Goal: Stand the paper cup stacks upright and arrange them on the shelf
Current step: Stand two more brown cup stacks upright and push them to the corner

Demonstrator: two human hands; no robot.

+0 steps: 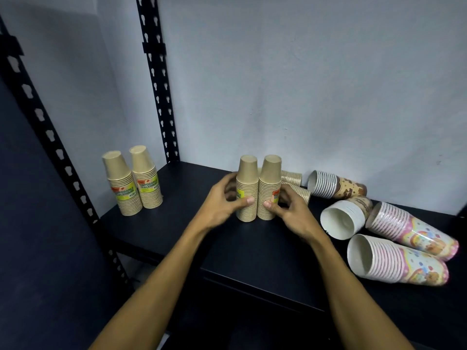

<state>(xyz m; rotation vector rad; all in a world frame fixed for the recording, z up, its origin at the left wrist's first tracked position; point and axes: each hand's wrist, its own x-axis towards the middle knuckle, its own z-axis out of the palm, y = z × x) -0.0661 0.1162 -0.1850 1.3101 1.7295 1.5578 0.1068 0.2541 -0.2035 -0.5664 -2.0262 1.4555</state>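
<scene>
Two brown paper cup stacks stand upright, side by side, in the middle of the black shelf (177, 223). My left hand (222, 200) grips the left stack (247, 183), thumb on its front. My right hand (288, 210) grips the right stack (270, 183) the same way. Another upright pair of brown stacks (132, 183) stands at the shelf's back left. Behind my right hand, two brown stacks (295, 184) lie on their sides, partly hidden.
To the right lie a brown patterned stack (336, 185), a white-mouthed stack (345, 218) and two pink patterned stacks (409, 226) (396, 261), all on their sides. Black perforated uprights (158, 79) frame the left side. A grey wall closes the back.
</scene>
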